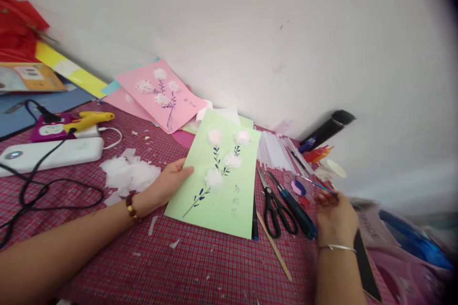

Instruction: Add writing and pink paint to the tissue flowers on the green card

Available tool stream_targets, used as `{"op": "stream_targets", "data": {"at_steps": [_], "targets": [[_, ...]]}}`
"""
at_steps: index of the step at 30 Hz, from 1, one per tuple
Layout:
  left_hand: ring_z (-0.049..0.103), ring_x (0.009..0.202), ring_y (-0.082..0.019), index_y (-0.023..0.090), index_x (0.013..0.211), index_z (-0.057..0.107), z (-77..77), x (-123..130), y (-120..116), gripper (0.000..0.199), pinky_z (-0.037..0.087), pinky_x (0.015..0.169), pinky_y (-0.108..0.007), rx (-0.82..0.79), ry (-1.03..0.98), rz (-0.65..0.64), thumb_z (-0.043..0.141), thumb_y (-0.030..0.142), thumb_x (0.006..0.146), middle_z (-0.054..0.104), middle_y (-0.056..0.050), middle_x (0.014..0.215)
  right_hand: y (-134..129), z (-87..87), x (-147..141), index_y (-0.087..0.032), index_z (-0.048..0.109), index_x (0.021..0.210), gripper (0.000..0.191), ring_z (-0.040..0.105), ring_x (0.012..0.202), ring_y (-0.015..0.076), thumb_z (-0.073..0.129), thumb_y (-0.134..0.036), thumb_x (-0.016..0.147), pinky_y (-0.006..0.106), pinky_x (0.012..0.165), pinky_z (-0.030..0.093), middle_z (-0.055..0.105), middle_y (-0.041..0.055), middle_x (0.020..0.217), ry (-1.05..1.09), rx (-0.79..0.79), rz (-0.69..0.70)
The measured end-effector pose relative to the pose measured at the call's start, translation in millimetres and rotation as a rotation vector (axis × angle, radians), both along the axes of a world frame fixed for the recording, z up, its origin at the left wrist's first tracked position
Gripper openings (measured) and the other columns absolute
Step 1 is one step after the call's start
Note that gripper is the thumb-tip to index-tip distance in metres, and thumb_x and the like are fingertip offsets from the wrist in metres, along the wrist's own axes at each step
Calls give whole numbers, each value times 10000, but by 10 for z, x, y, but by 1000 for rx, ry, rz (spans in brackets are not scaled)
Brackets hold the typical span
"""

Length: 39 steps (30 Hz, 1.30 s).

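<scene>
My left hand (170, 182) pinches the left edge of a green sheet (238, 212), which is tilted up off the table. White fluffy blossoms, dark painted leaves and small handwriting cover the sheet. At the right, my right hand (336, 214) has its fingers curled round a thin blue brush (320, 184) whose tip points up and left, near a small purple and pink paint dish (298, 188). Between the sheet and my right hand lie black scissors (275, 214), a blue-handled tool (298, 212) and a wooden stick (275, 248).
White paper scraps (129, 174), a white power bank (53, 155) with black cable and a yellow glue gun (89, 120) lie left on the checked cloth (143, 267). Behind are pink flower sheets (143, 88) and white sticks (274, 152), against a wall.
</scene>
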<state>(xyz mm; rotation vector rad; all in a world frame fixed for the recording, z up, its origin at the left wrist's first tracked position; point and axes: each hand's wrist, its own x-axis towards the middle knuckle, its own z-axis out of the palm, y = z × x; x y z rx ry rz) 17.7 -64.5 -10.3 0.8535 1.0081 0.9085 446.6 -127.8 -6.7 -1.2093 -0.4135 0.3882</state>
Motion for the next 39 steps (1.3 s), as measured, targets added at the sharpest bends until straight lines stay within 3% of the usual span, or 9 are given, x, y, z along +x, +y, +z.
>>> {"op": "stream_targets", "data": {"at_steps": [3, 7, 11, 19, 33, 39], "targets": [[690, 603, -205, 166, 1131, 615, -10, 10, -60, 425, 560, 552, -308, 41, 7, -24, 698, 338, 751, 755, -67, 822, 35, 114, -421, -204, 597, 684, 90, 531, 461, 122, 633, -272, 730, 276, 478, 458, 611, -16, 584, 81, 18, 135], [685, 606, -212, 175, 1144, 615, 22, 43, -164, 446, 565, 564, -321, 81, 33, -34, 695, 371, 751, 752, -63, 821, 40, 210, -1136, -167, 648, 799, 239, 586, 552, 119, 735, -373, 717, 255, 566, 496, 687, 19, 706, 49, 48, 338], [687, 642, -223, 180, 1138, 626, 50, 56, -253, 445, 568, 578, -319, 143, 64, -60, 686, 413, 764, 750, -74, 849, -14, 247, -1524, -164, 632, 841, 288, 589, 563, 114, 732, -421, 759, 232, 587, 482, 699, 26, 705, -48, 55, 385], [663, 665, -209, 187, 1090, 650, 4, 28, -291, 379, 557, 569, -293, 265, 154, -94, 640, 447, 815, 738, -69, 880, -43, 272, -1609, -176, 614, 880, 254, 612, 627, 127, 666, -421, 836, 268, 687, 484, 675, -2, 686, -138, 77, 362], [645, 676, -187, 161, 1088, 621, 37, 44, -309, 393, 547, 586, -285, 315, 176, -109, 594, 472, 851, 729, -81, 940, -13, 276, -1646, -183, 596, 851, 276, 589, 589, 125, 692, -438, 804, 263, 636, 467, 684, 5, 710, -96, 62, 398], [644, 653, -173, 163, 1122, 611, 41, 46, -312, 384, 548, 580, -276, 292, 184, -98, 598, 433, 848, 729, -91, 986, -75, 298, -1684, -171, 620, 868, 273, 590, 606, 136, 627, -444, 873, 279, 654, 475, 676, 16, 707, -295, -30, 395]]}}
